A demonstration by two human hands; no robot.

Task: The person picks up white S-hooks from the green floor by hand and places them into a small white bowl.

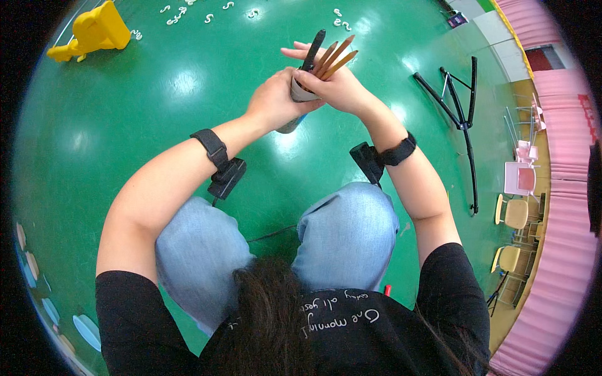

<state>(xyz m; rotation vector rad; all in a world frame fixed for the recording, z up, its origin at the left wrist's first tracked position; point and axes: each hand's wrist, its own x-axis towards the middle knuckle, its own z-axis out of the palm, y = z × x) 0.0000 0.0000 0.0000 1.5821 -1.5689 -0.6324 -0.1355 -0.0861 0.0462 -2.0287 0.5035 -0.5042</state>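
Observation:
In front of my knees, both hands are raised round a pen holder [300, 94] with a pale upper part; its darker lower end shows below my left hand. My left hand [273, 100] is closed round its left side. My right hand [338, 88] is closed on its right side, thumb across the front near the rim and some fingers extended behind. A black pen-like stick [315, 49] and three brown pencils [338, 55] stick up from the holder, the pencils leaning right over my right hand. Their lower ends are hidden.
Several white curved pieces [209, 19] lie scattered on the green floor [175, 81]. A yellow plastic object [100, 30] lies at the far left. On the right is a black tripod-like stand [464, 125], with small chairs [516, 214] and a pink curtain [564, 188] beyond.

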